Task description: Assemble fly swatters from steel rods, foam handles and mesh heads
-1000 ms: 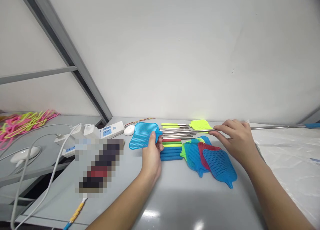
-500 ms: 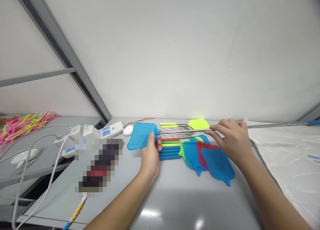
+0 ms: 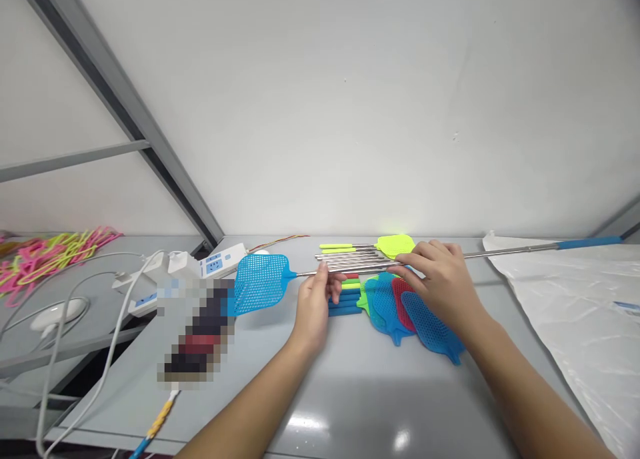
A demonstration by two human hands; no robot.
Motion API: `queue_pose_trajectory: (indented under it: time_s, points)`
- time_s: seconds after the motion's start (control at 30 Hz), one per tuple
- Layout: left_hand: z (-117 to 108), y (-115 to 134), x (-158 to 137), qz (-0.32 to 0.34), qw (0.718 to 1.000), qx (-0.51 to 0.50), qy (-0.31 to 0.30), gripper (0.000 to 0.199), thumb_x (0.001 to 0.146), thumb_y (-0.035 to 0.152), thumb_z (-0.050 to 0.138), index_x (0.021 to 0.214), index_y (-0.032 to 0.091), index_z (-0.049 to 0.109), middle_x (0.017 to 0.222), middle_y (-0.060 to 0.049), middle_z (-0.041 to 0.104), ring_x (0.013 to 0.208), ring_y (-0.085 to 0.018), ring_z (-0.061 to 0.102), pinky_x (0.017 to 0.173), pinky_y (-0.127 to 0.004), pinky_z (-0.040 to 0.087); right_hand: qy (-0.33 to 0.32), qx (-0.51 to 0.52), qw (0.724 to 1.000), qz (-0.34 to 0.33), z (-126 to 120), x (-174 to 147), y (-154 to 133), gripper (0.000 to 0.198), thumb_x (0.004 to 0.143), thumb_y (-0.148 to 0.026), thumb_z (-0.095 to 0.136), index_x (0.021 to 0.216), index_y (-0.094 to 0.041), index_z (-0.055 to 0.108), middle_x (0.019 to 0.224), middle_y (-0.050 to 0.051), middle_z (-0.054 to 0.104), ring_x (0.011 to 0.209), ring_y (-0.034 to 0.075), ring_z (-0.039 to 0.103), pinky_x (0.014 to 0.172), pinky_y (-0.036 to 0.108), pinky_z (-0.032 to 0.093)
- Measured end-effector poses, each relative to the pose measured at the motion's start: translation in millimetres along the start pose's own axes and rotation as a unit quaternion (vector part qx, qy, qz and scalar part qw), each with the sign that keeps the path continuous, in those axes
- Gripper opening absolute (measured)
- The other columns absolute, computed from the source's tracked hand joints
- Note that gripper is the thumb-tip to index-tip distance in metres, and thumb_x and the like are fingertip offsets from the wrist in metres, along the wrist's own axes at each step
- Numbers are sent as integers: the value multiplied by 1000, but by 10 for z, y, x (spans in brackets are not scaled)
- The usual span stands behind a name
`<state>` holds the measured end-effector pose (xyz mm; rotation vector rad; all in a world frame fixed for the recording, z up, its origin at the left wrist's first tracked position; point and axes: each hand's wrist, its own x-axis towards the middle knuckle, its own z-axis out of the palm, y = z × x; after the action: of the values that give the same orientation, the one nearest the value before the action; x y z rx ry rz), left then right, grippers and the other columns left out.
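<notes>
A blue fly swatter [image 3: 263, 284] with a long metal telescopic rod lies level across both hands, its mesh head at the left and its blue grip at the far right. My left hand [image 3: 314, 306] is closed on the rod a little right of the head. Further along, my right hand [image 3: 440, 282] pinches the same rod between thumb and fingers. Behind and beneath are metal rods [image 3: 345, 262] with coloured handles [image 3: 345, 299]. Loose swatter heads, blue [image 3: 430, 322], red [image 3: 403, 299] and green [image 3: 367, 296], overlap below my right hand. A yellow swatter head [image 3: 395, 246] lies behind.
A power strip [image 3: 223, 260] and white cables [image 3: 107, 352] are at the left, near a pixelated object [image 3: 197, 332]. Pink and yellow strips [image 3: 60, 256] lie at the far left. A white plastic sheet [image 3: 565, 299] covers the right side of the grey table [image 3: 360, 406].
The swatter has shifted left, with more of its blue grip showing. My left hand has gone from the head's neck onto the rod. My right hand has moved slightly left.
</notes>
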<state>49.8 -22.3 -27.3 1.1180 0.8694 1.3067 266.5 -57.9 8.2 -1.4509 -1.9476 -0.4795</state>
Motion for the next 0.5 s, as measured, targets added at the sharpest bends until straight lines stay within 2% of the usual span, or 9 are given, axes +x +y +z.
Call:
queue_pose_trajectory:
  time_s: [0.27,0.5]
  points:
    - [-23,82,37,-1,993,-93,69,41,88,55,50,86,16,64,60,2,53,50,-8,43,52,-22,35,3,-7,1000,5,-1,-9,76,26,94,-41,50,86,-24,69,75,1,58,75,15,50,75,33,26]
    - [0,80,4,-5,998,-66,0,46,91,55,46,98,15,67,71,-2,59,55,-8,46,55,-21,39,32,-11,999,2,-7,-14,71,22,91,-40,56,83,-23,68,71,-1,58,70,14,48,70,32,26]
